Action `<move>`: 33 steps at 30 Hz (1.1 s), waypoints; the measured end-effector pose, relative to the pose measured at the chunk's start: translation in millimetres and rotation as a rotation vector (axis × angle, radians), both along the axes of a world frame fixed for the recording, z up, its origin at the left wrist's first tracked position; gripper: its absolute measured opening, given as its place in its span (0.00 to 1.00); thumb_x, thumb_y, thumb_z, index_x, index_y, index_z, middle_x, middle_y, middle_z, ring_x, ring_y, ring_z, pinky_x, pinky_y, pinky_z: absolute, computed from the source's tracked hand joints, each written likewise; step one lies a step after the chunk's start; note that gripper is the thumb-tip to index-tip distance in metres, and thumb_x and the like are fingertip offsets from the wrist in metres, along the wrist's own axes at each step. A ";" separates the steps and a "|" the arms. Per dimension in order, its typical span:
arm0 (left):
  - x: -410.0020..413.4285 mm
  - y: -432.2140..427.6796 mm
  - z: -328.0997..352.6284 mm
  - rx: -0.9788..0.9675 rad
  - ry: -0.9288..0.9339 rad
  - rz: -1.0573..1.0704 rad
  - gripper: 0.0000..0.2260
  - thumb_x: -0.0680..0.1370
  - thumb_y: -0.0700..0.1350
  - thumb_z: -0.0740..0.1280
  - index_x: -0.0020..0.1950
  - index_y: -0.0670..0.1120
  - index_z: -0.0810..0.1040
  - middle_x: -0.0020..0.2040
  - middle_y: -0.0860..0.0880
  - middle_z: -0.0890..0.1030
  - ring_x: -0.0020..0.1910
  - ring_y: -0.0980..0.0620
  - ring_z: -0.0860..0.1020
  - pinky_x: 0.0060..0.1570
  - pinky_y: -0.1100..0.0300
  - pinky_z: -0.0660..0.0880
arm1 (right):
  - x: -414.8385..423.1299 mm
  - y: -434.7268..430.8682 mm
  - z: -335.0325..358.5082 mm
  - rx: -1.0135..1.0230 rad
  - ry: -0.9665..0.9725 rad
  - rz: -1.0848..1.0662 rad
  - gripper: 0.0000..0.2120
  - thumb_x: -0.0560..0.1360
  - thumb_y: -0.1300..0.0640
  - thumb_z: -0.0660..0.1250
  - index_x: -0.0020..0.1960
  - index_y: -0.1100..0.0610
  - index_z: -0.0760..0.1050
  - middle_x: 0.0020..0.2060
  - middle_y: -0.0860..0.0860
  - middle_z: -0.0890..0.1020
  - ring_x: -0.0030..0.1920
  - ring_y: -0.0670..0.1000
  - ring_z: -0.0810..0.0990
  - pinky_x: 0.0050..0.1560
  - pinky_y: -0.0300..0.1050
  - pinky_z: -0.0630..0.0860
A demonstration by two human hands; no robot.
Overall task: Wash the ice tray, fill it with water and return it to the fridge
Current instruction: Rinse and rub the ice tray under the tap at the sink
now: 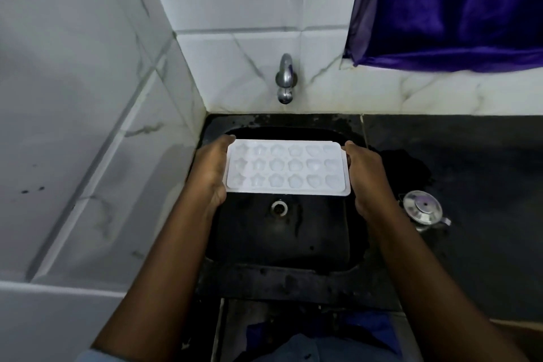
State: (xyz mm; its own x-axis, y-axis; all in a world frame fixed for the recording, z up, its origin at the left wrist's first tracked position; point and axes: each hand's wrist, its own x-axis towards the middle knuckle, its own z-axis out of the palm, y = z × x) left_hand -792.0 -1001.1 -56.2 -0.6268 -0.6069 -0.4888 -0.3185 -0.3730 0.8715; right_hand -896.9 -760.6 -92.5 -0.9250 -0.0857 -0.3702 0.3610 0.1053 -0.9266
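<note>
White ice tray (287,167) held level over the dark sink (282,244), left hand (212,173) gripping one short end, right hand (365,178) the other, fingers curled around its edges, tap (284,79) beyond the fingertips

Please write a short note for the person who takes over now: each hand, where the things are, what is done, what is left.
The left hand has its grip on the left short end of the white plastic ice tray with shaped cells; the right hand on the right end.
The tray is level, cells up, over the black sink, before the chrome wall tap; no water runs.
Done: tray is at the sink; washed or not, cannot tell.
Left: wash, fill, return to the fridge, not in view.
</note>
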 end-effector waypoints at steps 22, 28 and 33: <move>-68.6 -16.9 -23.2 0.050 -0.036 0.030 0.16 0.81 0.47 0.67 0.61 0.38 0.84 0.54 0.38 0.87 0.38 0.42 0.85 0.26 0.52 0.81 | -82.0 -20.5 -22.9 0.210 0.086 0.237 0.16 0.73 0.62 0.61 0.57 0.70 0.76 0.54 0.66 0.84 0.56 0.71 0.83 0.50 0.67 0.83; -65.3 -12.1 -21.9 0.056 0.019 0.055 0.09 0.82 0.46 0.67 0.49 0.43 0.83 0.35 0.46 0.87 0.25 0.50 0.84 0.21 0.58 0.77 | -78.8 -22.8 -21.6 0.129 0.089 0.189 0.20 0.77 0.66 0.57 0.52 0.55 0.87 0.47 0.55 0.89 0.47 0.61 0.89 0.50 0.68 0.85; -60.3 -9.7 -24.1 0.076 0.075 0.088 0.09 0.83 0.47 0.67 0.51 0.44 0.84 0.38 0.47 0.87 0.27 0.51 0.85 0.23 0.59 0.78 | -79.7 -23.5 -21.3 0.078 0.123 0.194 0.25 0.76 0.67 0.55 0.50 0.48 0.88 0.46 0.51 0.89 0.46 0.59 0.89 0.48 0.68 0.85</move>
State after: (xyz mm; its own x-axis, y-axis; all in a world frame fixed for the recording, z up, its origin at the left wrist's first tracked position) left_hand -852.3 -1010.8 -80.3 -0.6096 -0.6239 -0.4890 -0.2165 -0.4624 0.8599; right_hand -976.6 -784.1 -113.9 -0.9324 -0.2419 -0.2684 0.2121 0.2347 -0.9486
